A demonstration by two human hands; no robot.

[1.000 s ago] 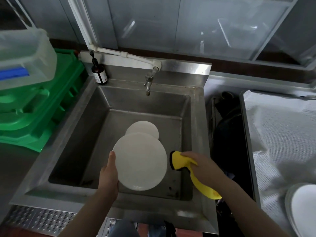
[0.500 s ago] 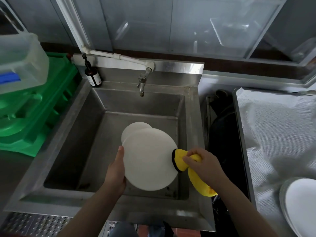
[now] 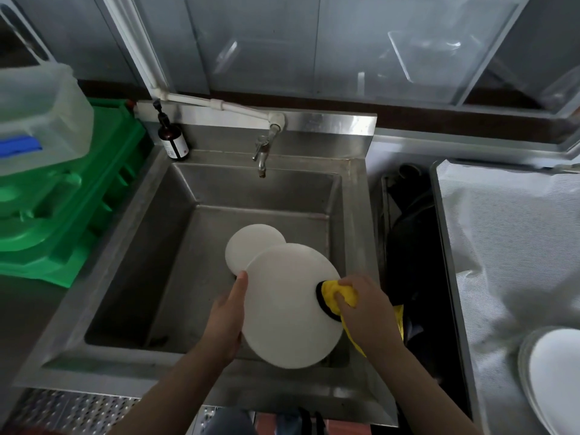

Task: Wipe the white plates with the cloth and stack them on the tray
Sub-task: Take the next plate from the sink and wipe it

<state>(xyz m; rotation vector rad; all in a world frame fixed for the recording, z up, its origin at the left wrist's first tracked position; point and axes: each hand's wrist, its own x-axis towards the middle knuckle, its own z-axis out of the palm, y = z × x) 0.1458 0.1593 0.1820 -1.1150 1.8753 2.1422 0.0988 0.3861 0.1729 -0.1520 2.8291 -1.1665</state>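
My left hand (image 3: 226,318) holds a white plate (image 3: 287,304) by its left edge, tilted above the steel sink (image 3: 131,240). My right hand (image 3: 367,309) grips a yellow cloth (image 3: 340,295) with a black edge and presses it against the plate's right rim. A second white plate (image 3: 251,249) lies on the sink floor, partly hidden behind the held one. At the lower right, a white plate (image 3: 557,376) rests on a grey tray (image 3: 524,350), cut off by the frame edge.
A tap (image 3: 262,155) juts over the back of the sink, with a brown pump bottle (image 3: 172,138) beside it. Green crates (image 3: 62,211) and a clear plastic tub (image 3: 40,117) stand at the left. A white cloth-covered counter (image 3: 508,246) lies on the right, past a dark gap (image 3: 411,255).
The held plate has moved right and towards me. My right hand has brought the yellow cloth from beside the plate onto its right rim.
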